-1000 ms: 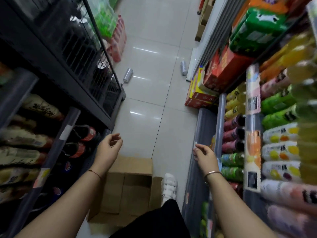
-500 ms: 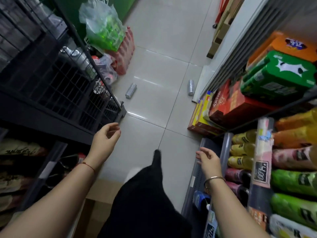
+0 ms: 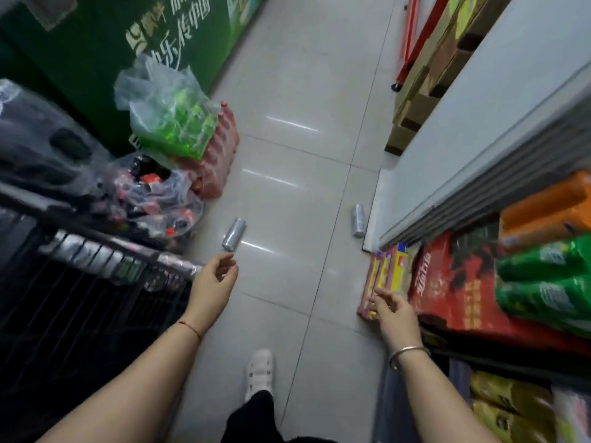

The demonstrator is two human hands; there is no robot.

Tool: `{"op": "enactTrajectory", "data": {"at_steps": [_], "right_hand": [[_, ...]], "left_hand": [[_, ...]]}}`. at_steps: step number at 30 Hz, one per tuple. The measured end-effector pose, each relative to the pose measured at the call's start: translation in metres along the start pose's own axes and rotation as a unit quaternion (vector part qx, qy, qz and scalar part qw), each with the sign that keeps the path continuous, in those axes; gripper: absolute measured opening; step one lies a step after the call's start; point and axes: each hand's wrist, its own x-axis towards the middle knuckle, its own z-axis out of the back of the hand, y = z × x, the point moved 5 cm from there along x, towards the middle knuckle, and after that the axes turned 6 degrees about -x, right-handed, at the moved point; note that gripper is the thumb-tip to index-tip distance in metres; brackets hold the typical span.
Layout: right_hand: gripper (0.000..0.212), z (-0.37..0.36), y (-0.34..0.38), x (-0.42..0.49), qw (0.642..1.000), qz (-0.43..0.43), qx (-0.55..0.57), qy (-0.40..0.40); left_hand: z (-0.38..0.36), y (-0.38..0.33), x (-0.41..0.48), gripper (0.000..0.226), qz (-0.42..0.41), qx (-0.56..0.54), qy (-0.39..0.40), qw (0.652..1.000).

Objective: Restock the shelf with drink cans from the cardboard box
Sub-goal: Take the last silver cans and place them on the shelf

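Observation:
Two silver drink cans lie on their sides on the tiled floor: one can (image 3: pixel 234 234) in mid-aisle, the other can (image 3: pixel 358 220) against the base of the white cabinet on the right. My left hand (image 3: pixel 213 284) hangs just below the nearer can, fingers loosely curled and apart, holding nothing. My right hand (image 3: pixel 395 310) is out in front of the red carton, also empty with fingers apart. The cardboard box is out of view. A row of silver cans (image 3: pixel 96 257) lines the black wire shelf at left.
Plastic bags of bottles (image 3: pixel 166 123) and a red shrink-wrapped pack (image 3: pixel 220 155) stand on the floor at left by a green cooler (image 3: pixel 105 43). Red and green cartons (image 3: pixel 499 282) fill the right shelf. My white shoe (image 3: pixel 260 372) is on the floor below.
I have stepped forward down the aisle; the cardboard box has dropped out of view and both floor cans are closer. Both hands stay empty and have risen toward the cans.

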Motion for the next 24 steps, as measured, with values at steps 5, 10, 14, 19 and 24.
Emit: {"op": "enactTrajectory", "data": {"at_steps": [5,10,14,19,24], "right_hand": [[0.017,-0.014,0.033,0.081,0.999,0.008,-0.032,0.016],[0.017,-0.026,0.038,0.166,0.995,-0.001,-0.091,0.041],[0.015,-0.045,0.034,0.246,0.989,-0.010,-0.133,0.069],[0.014,-0.077,0.001,0.345,0.977,-0.022,-0.199,0.076],[0.017,-0.114,-0.050,0.440,0.969,0.002,-0.238,0.068]], "left_hand": [[-0.033,-0.011,0.092,0.026,0.003,0.037,0.014,0.999],[-0.058,0.005,0.169,0.029,0.043,0.081,-0.014,0.996],[-0.076,0.033,0.225,0.033,0.083,0.111,-0.028,0.990],[-0.096,0.093,0.299,0.034,0.095,0.157,-0.038,0.982],[-0.114,0.177,0.377,0.025,0.090,0.187,-0.029,0.978]]}}
